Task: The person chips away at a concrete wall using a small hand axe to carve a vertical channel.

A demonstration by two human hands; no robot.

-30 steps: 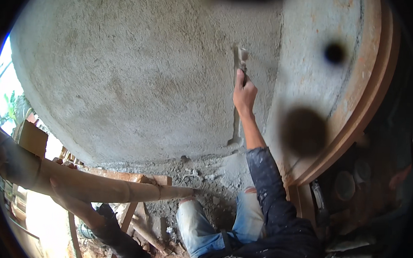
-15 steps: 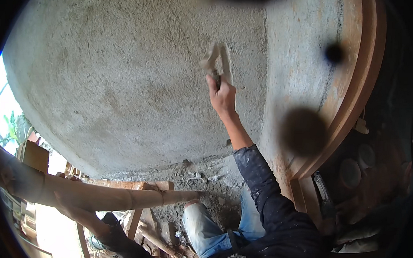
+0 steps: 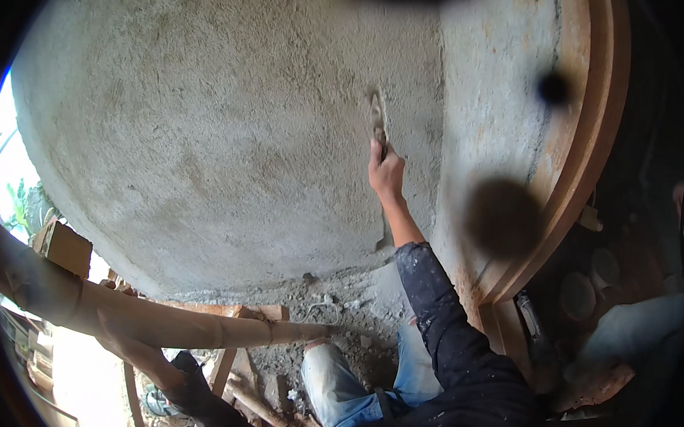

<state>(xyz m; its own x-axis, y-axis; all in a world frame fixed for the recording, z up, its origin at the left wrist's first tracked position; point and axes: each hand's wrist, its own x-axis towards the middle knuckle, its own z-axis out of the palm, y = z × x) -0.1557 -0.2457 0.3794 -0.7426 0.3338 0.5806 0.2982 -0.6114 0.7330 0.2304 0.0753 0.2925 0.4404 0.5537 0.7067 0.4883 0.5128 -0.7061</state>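
Note:
My right hand is closed around the handle of a trowel. Its narrow, mortar-smeared blade points upward, seen nearly edge-on, at the rough grey plastered wall. A wet-looking streak of mortar shows beside the blade. Lower left, my left hand grips a thick bamboo pole from below; part of its fingers is hidden behind the pole.
A wooden frame curves along the right side of the wall. Rubble lies at the wall's foot near my knees. Round containers stand in the dark at right, near another person's leg. Timber block at left.
My right hand has come slightly down and right, and the trowel blade has turned from broad to nearly edge-on. Another person's leg has come into view at right. My left hand stays on the pole.

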